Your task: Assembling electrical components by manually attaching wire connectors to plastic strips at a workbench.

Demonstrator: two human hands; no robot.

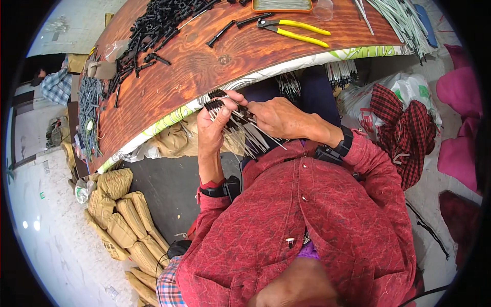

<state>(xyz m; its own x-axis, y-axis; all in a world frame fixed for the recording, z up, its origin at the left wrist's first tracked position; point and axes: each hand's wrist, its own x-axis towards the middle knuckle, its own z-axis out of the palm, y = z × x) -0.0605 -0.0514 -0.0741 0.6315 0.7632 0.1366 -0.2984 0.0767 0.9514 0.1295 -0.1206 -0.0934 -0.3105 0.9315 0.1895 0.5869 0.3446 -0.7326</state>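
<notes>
My left hand (210,128) is closed round a bundle of thin white rods with dark ends (250,139), just off the near edge of the table. The rods fan out down and to the right, toward my lap, and their dark ends show around the fingers. Against the same bundle my right hand (284,116) is closed, its fingers curled in at the rods near the left fingertips. Exactly what its fingertips pinch is hidden behind the hand.
On the wooden table (225,60) lie yellow-handled pliers (303,33), a heap of black plastic parts (153,30), a shallow tray (282,9) and more white rods (399,23). Paper-wrapped packages (123,220) lie at left, a checked cloth (409,135) at right. Another person (57,86) is far left.
</notes>
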